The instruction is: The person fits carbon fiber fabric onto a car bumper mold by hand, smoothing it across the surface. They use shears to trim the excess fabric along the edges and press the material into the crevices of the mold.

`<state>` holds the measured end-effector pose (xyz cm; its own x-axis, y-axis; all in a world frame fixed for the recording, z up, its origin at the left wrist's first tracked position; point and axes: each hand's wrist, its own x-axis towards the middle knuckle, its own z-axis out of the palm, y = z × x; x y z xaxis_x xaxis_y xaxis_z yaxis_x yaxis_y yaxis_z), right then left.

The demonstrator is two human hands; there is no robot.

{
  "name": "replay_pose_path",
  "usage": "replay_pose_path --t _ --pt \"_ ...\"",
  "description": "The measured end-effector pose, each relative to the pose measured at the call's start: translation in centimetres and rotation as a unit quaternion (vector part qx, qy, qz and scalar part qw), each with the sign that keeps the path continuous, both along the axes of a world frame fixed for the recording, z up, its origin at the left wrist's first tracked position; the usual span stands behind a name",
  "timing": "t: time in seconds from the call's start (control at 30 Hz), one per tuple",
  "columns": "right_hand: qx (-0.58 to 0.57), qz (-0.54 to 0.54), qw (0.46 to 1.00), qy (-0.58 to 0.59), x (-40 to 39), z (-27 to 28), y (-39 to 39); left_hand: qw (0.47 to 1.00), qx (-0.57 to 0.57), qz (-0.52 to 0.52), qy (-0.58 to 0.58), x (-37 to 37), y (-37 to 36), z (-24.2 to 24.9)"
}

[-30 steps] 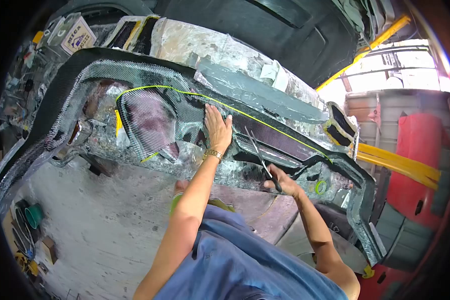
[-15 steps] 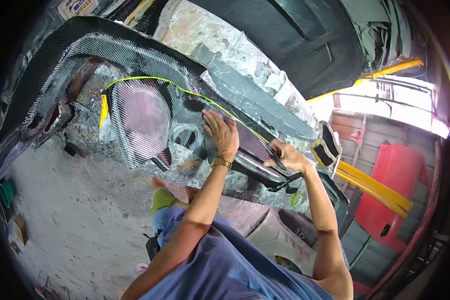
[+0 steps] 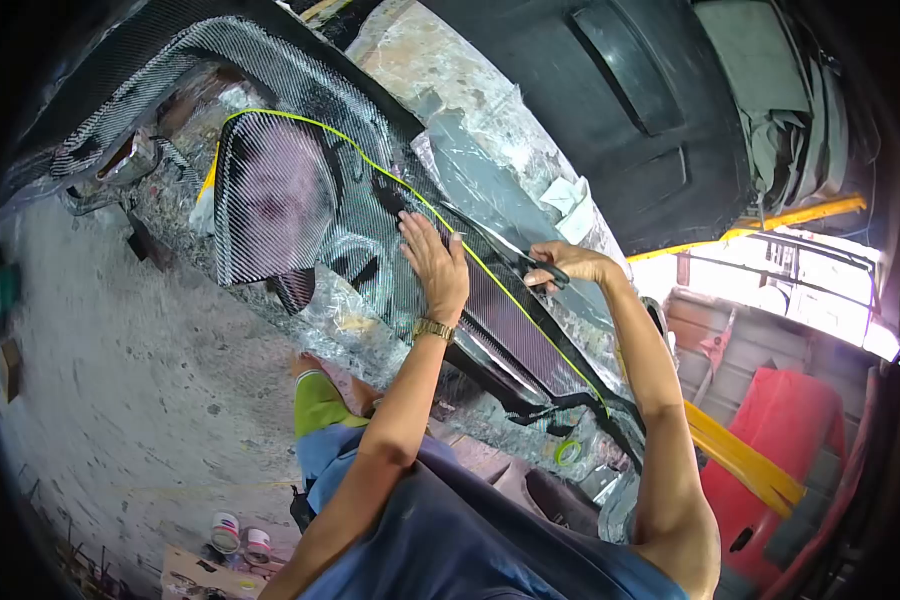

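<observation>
We find the woven sheet [image 3: 275,195] lying across the near-left and middle part of the work surface, beneath the left hand [image 3: 438,268]. Its surface is dark, with a fine diagonal weave. The rounded left lobe carries a pinkish haze, strongest at its middle; a duller purplish tone runs along the narrow right portion. Between them we note darker patches and a glossy, uneven area. A yellow-green line [image 3: 390,176] follows the far edge of the lobe, then slants to the right and nearer. The left hand is palm down on the sheet, fingers straight and close together, thumb apart, gripping nothing. The right hand [image 3: 565,265] is closed around the handles of the scissors [image 3: 543,271], whose blades point left and far, beside the line. We cannot tell whether the blades touch the material.
</observation>
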<state>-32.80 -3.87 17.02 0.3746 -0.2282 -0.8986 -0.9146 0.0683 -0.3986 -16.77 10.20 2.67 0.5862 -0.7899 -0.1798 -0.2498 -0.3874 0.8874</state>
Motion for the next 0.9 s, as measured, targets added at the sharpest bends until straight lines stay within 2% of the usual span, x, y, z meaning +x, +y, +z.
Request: replay_pose_path --t 0.1,0.23,0.47,0.9 --pt "0.029 0.005 0.999 -0.017 0.8 -0.7 -1.6 0.999 -0.019 -0.03 -0.029 0.0 0.2 -0.3" --pt "0.039 0.037 0.999 -0.004 1.1 -1.6 -2.8 0.999 -0.011 -0.02 -0.043 -0.7 0.1 -0.6" --pt "0.049 0.02 0.998 -0.036 1.2 -2.4 -3.0 0.997 0.012 -0.025 -0.071 -0.6 -0.1 0.2" --pt "-0.012 0.034 0.999 -0.03 1.7 -1.6 -3.0 0.996 0.05 -0.046 -0.056 -0.2 -0.4 0.8"
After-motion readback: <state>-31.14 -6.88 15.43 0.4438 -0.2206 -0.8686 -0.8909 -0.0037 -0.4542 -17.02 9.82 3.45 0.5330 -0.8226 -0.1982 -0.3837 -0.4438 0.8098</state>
